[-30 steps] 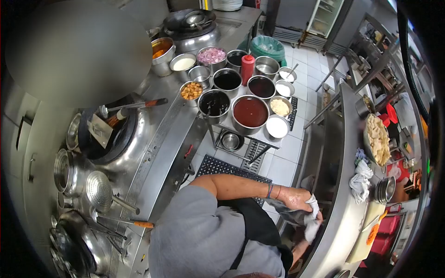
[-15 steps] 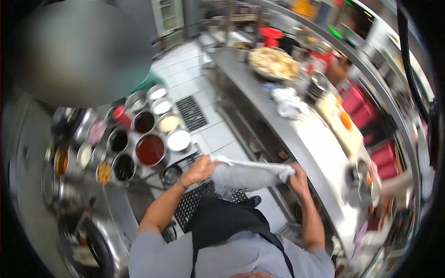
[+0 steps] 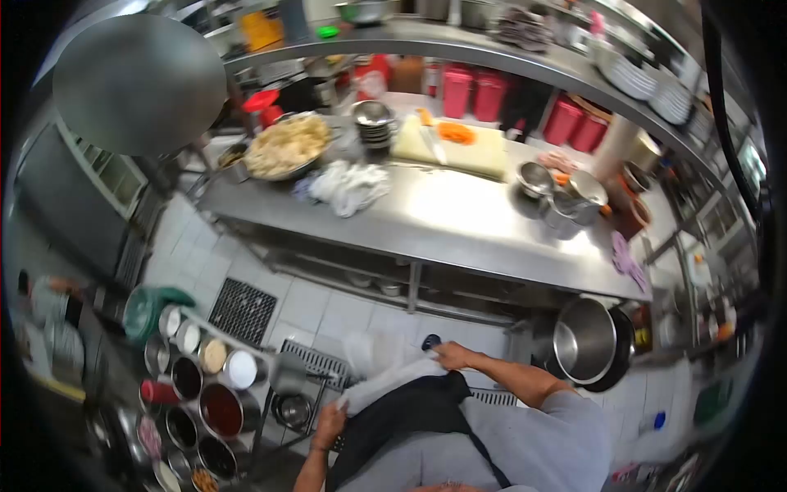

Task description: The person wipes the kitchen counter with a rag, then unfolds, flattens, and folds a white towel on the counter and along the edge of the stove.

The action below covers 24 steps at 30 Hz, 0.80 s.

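A whitish cloth (image 3: pixel 381 369), blurred by motion, is stretched between my two hands in front of the black apron (image 3: pixel 393 426). My left hand (image 3: pixel 330 422) grips its lower left end, close to the cart of metal pots. Its other end is in my right hand (image 3: pixel 452 356), closed on it above the apron, over the tiled floor. Part of the cloth flares out toward the floor grate (image 3: pixel 311 361).
A steel counter (image 3: pixel 328 230) crosses ahead, with a cutting board (image 3: pixel 484 152), a heaped bowl (image 3: pixel 287 146) and crumpled cloths (image 3: pixel 351 187). Sauce pots (image 3: pixel 221 410) stand at lower left. A large pot (image 3: pixel 584 340) is at right. A person (image 3: pixel 53 299) is far left.
The view has swung right from the stove and sauce pots to face the counter. The cloth, bunched at first, then pulled taut between both hands, now hangs looser near the apron.
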### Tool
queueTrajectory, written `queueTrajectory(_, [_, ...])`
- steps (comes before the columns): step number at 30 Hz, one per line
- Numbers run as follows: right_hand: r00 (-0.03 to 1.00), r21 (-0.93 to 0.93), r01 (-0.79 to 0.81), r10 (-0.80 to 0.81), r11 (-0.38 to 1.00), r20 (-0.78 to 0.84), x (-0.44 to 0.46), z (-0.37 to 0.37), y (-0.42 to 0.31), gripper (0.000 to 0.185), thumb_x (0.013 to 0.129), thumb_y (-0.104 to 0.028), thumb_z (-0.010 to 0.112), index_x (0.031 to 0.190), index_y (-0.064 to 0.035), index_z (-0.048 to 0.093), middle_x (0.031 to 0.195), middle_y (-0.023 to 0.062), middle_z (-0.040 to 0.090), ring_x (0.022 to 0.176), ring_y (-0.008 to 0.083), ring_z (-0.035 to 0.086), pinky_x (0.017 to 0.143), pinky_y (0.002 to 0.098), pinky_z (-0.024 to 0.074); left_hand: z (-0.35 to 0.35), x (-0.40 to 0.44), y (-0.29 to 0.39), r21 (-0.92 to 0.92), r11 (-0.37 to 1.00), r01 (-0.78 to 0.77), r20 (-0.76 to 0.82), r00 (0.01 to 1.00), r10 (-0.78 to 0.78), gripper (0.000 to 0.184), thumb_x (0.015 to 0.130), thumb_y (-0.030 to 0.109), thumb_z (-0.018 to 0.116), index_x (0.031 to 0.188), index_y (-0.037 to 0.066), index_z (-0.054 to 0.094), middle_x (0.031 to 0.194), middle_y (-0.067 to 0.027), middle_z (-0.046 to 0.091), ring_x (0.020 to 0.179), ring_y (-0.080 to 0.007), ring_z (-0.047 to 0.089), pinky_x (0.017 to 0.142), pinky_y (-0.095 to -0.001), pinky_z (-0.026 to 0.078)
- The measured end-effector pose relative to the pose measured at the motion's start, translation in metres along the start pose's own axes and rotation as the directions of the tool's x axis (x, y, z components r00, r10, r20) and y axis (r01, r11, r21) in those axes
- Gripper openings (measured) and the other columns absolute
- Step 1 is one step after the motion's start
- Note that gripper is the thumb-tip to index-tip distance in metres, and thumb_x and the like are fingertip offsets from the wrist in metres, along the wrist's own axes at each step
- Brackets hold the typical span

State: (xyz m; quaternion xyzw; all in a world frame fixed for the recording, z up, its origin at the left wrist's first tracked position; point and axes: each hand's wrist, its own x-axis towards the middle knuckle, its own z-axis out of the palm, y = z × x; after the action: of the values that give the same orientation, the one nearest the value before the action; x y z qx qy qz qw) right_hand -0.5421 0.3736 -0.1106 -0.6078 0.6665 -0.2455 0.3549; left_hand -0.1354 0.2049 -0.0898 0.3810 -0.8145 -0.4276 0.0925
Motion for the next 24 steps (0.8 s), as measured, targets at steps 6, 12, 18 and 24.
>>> queueTrajectory(6, [0.949,-0.19,-0.294,0.31,0.937,0.059,0.014,-0.049,-0.045,0.037,0.091,-0.022,0.067,0.121,-0.0034,0.059,0.116,0.027,0.063,0.112,0.0454,0.06,0.093,0.0503,0.0499,-0.035,0.059,0.102,-0.125,0.96,-0.252,-0.089,0.966,0.242,0.011,0.09,0.009,0.071,0.093,-0.001,0.073,0.08,-0.0193,0.069,0.073,-0.0309,0.067,0.064,-0.0389,0.05])
queueTrajectory(12, [0.927,0.13,0.364,-0.346,0.922,-0.143,0.025,-0.072,-0.198,0.121,0.065,-0.015,0.091,0.161,-0.0111,0.018,0.16,0.0262,0.028,0.147,0.0432,0.03,0.119,0.0465,0.0297,-0.018,0.074,0.18,-0.277,0.897,-0.344,0.036,0.929,0.368,0.013,0.076,-0.001,0.075,0.089,-0.004,0.073,0.074,-0.009,0.066,0.07,-0.0161,0.062,0.063,-0.0305,0.048])
queueTrajectory(18, [0.903,0.072,0.389,-0.364,0.918,-0.229,0.037,-0.066,-0.267,0.108,0.074,0.0,0.079,0.162,-0.0121,0.016,0.107,0.0153,0.05,0.102,0.0393,0.059,0.086,0.0463,0.0494,-0.045,0.081,0.222,-0.63,0.724,-0.282,-0.171,0.959,0.225,0.04,0.064,-0.006,0.071,0.102,-0.002,0.059,0.082,0.0005,0.054,0.075,-0.0067,0.05,0.06,-0.0223,0.042])
queueTrajectory(24, [0.778,-0.039,0.551,-0.531,0.833,-0.335,0.054,-0.075,-0.282,0.071,0.082,-0.004,0.074,0.146,-0.0058,0.043,0.11,0.0207,0.062,0.099,0.0399,0.064,0.084,0.0476,0.0519,-0.1,0.065,0.239,-0.625,0.737,-0.258,-0.142,0.966,0.218,0.043,0.067,-0.003,0.079,0.092,0.006,0.046,0.079,0.0033,0.042,0.07,-0.0065,0.043,0.061,-0.0221,0.043])
